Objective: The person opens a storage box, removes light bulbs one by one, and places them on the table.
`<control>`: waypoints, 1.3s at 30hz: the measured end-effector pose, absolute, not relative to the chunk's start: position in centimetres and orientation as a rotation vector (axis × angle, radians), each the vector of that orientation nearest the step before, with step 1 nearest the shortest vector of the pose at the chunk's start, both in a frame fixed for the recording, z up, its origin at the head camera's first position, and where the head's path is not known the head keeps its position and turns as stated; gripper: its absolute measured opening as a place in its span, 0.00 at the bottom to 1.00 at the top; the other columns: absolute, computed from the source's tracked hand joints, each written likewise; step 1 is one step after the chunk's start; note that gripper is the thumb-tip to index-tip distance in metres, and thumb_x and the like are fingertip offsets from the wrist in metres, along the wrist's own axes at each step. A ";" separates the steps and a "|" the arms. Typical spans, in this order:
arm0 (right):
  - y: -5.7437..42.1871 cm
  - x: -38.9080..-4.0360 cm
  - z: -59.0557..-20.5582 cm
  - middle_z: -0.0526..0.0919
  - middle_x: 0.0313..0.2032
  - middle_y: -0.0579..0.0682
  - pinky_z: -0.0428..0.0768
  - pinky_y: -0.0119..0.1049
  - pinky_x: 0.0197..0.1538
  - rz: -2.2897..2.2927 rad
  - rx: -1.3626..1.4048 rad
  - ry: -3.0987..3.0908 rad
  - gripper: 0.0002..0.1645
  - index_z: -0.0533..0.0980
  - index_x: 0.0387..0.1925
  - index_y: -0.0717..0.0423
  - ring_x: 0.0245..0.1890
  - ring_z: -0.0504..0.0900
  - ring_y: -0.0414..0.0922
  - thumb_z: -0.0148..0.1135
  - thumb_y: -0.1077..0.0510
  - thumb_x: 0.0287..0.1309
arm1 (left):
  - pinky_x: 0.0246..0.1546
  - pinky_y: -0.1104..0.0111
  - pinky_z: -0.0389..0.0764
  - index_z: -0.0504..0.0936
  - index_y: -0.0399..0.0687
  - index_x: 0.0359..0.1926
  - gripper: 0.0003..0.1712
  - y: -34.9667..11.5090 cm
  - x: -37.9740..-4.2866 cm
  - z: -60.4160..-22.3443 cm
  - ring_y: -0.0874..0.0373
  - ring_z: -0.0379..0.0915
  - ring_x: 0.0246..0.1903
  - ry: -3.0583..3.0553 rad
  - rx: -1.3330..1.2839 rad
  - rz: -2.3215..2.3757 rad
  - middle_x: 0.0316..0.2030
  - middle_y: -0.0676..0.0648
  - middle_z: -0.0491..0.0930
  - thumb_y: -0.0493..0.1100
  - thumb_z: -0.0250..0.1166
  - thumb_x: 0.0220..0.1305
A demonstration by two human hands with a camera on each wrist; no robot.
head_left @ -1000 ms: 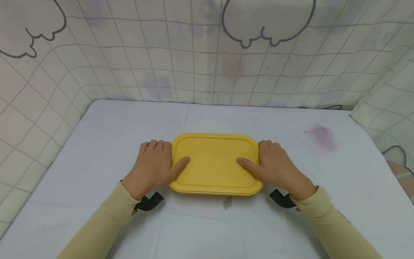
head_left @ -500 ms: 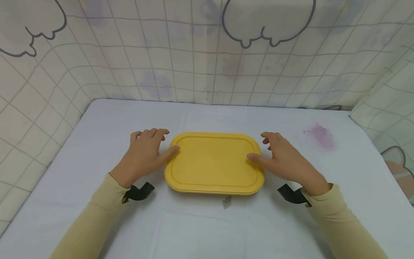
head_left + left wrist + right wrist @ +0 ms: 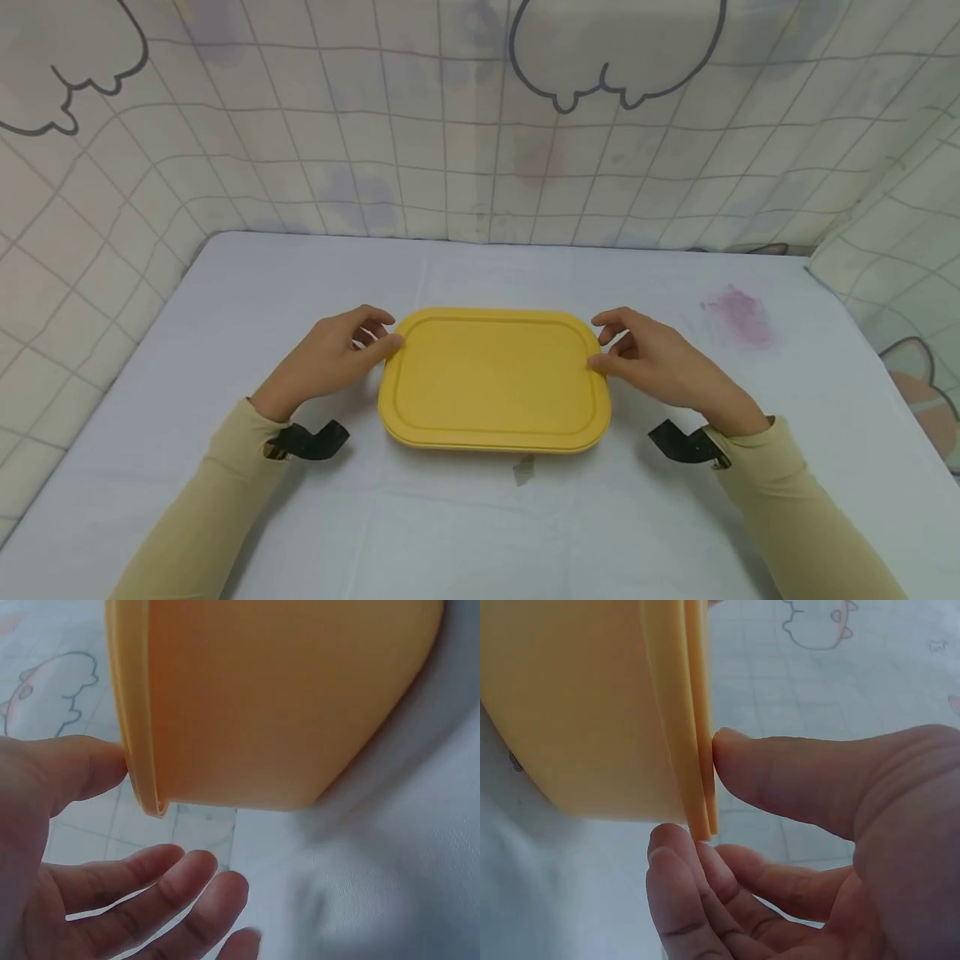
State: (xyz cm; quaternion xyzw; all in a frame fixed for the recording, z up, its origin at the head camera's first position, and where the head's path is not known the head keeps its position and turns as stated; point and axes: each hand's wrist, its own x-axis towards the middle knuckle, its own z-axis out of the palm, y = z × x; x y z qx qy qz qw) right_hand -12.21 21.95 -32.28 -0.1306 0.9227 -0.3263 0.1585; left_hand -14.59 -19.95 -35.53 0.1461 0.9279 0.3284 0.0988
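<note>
A deep yellow plastic box stands on the table, its wall (image 3: 262,705) visible in the left wrist view. Its flat yellow lid (image 3: 495,379), with rounded corners, faces up in the head view. At the left end, the thumb of my left hand (image 3: 327,360) touches the lid's edge. The other fingers (image 3: 191,881) of that hand are spread, apart from the rim. My right hand (image 3: 667,367) pinches the lid's edge at the right end. Its thumb (image 3: 780,776) presses on top, and curled fingertips (image 3: 671,847) meet the rim from below. The inside of the box is hidden.
A white cloth covers the table (image 3: 480,533), with a pink stain (image 3: 738,317) at right and a small grey mark (image 3: 523,470) in front of the box. Grid-patterned cloth (image 3: 465,125) hangs behind and at both sides. Black straps (image 3: 311,440) sit at the wrists.
Both hands have loosened from gripping the box's ends and slid outward, thumbs drawing back to the lid's edge. The right fingers have since curled in at the rim. The box has barely moved.
</note>
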 end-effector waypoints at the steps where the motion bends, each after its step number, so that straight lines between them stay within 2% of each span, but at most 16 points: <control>1: 22.1 -12.3 -32.3 0.78 0.56 0.53 0.80 0.39 0.49 -0.951 -0.366 2.619 0.36 0.69 0.68 0.54 0.51 0.82 0.46 0.66 0.43 0.66 | 0.51 0.57 0.80 0.78 0.50 0.62 0.28 -20.0 -14.6 -35.5 0.52 0.83 0.50 2.726 0.425 0.980 0.50 0.46 0.85 0.63 0.59 0.73; 5: 22.6 -12.8 -32.6 0.78 0.56 0.51 0.79 0.40 0.53 -1.050 -0.310 2.519 0.32 0.71 0.65 0.47 0.52 0.83 0.45 0.68 0.41 0.65 | 0.54 0.56 0.79 0.77 0.53 0.63 0.27 -20.3 -14.7 -35.4 0.53 0.82 0.51 2.623 0.397 1.036 0.54 0.46 0.84 0.63 0.59 0.73; 10: 23.2 -13.3 -33.3 0.76 0.58 0.49 0.76 0.42 0.59 -1.152 -0.232 2.398 0.32 0.72 0.64 0.42 0.52 0.84 0.44 0.69 0.39 0.62 | 0.57 0.56 0.81 0.75 0.50 0.65 0.28 -20.4 -14.7 -35.4 0.51 0.83 0.54 2.443 0.344 1.197 0.59 0.42 0.80 0.59 0.61 0.72; 13: 23.5 -13.6 -33.8 0.78 0.57 0.49 0.74 0.43 0.62 -1.191 -0.203 2.354 0.31 0.72 0.63 0.41 0.52 0.85 0.45 0.70 0.40 0.62 | 0.54 0.61 0.83 0.74 0.48 0.66 0.29 -20.5 -14.7 -35.5 0.52 0.85 0.51 2.344 0.301 1.303 0.59 0.40 0.77 0.58 0.64 0.71; 18: 23.6 -14.0 -34.3 0.79 0.56 0.53 0.80 0.41 0.60 -1.320 -0.195 2.236 0.32 0.70 0.64 0.46 0.50 0.85 0.49 0.70 0.45 0.63 | 0.48 0.66 0.86 0.74 0.42 0.66 0.30 -20.9 -14.8 -35.6 0.53 0.87 0.39 2.217 0.255 1.453 0.55 0.37 0.74 0.51 0.68 0.69; 22: 23.8 -14.3 -34.8 0.79 0.54 0.54 0.85 0.38 0.56 -1.491 -0.215 2.074 0.31 0.68 0.65 0.55 0.48 0.86 0.47 0.68 0.53 0.65 | 0.47 0.63 0.88 0.73 0.39 0.66 0.31 -21.3 -14.8 -35.6 0.53 0.87 0.38 2.143 0.240 1.524 0.53 0.38 0.74 0.46 0.69 0.67; 27: 24.2 -14.5 -35.4 0.82 0.47 0.48 0.87 0.39 0.54 -1.664 -0.234 1.883 0.26 0.67 0.62 0.59 0.43 0.87 0.42 0.65 0.63 0.67 | 0.45 0.61 0.89 0.73 0.38 0.66 0.32 -21.3 -15.0 -35.5 0.53 0.86 0.36 2.109 0.192 1.539 0.51 0.41 0.79 0.44 0.71 0.65; 33: 24.4 -14.5 -35.8 0.82 0.43 0.45 0.88 0.41 0.51 -1.686 -0.190 1.879 0.24 0.70 0.60 0.56 0.39 0.88 0.42 0.66 0.64 0.65 | 0.43 0.61 0.89 0.73 0.35 0.66 0.34 -21.3 -15.1 -35.4 0.56 0.88 0.35 2.075 0.118 1.558 0.46 0.48 0.85 0.42 0.73 0.63; 39: 24.3 -14.5 -35.7 0.84 0.45 0.46 0.88 0.41 0.49 -1.662 -0.134 1.907 0.27 0.70 0.61 0.57 0.40 0.89 0.43 0.69 0.64 0.63 | 0.41 0.61 0.89 0.74 0.34 0.66 0.34 -21.3 -15.1 -35.5 0.57 0.88 0.33 2.072 0.096 1.558 0.43 0.50 0.86 0.41 0.74 0.62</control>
